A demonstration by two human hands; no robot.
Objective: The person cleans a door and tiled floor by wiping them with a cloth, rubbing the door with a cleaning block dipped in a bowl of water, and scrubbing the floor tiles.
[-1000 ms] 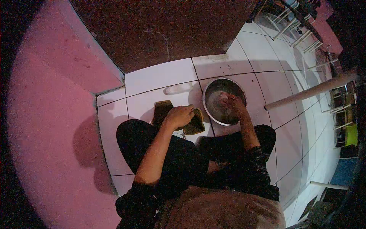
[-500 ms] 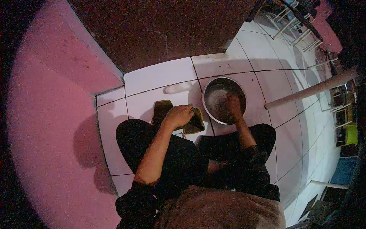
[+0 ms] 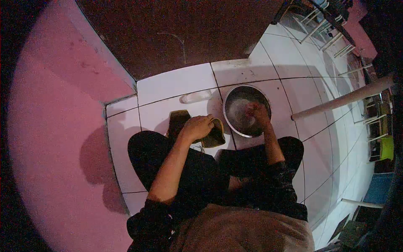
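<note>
My left hand [image 3: 199,128] is closed on a dark brown item with a yellowish rim [image 3: 216,135], its open mouth facing right. Another dark part with the same edging [image 3: 178,119] shows to the left of the hand; whether the two are joined is hidden. My right hand [image 3: 258,113] is inside a round metal basin [image 3: 227,114], over cloudy, pale liquid. Its fingers are bunched together, and anything between them is too blurred to make out. Behind my left hand, a whitish, translucent object [image 3: 196,97] lies on the tiles.
I sit cross-legged on a white tiled floor [image 3: 176,80]. A dark brown panel [image 3: 180,38] stands ahead, and a pink wall [image 3: 58,126] rises on the left. A pale pole [image 3: 336,101] slants down right of the basin. Chairs with metal legs [image 3: 331,40] stand farther right.
My right hand has lifted slightly and turned within the basin, and the liquid's pale surface looks different. My left hand and the dark item have stayed nearly still.
</note>
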